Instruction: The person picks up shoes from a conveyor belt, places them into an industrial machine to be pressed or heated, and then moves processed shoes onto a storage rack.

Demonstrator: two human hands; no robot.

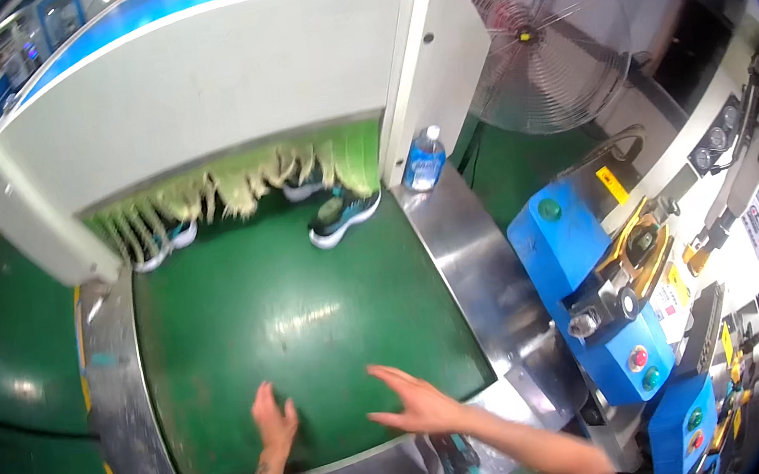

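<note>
Both my hands are over the near part of a green conveyor belt (307, 344). My left hand (275, 421) is open, fingers loosely apart, with nothing in it. To its right my right hand (418, 404) is also open and holds nothing, its thumb spread from the fingers. A dark and teal shoe (460, 466) lies by the near metal edge, partly hidden under my right forearm. At the belt's far end, a dark sneaker with a white sole (345, 217) sits before the curtain. Another shoe (303, 188) and one at the left (169, 245) are partly behind the curtain's strips.
A frayed green and cream strip curtain (232, 190) hangs below a white machine housing (202, 78). On the right metal ledge stands a bottle of blue liquid (424, 161). Farther right are a large fan (525, 32) and blue control boxes with buttons (598, 342).
</note>
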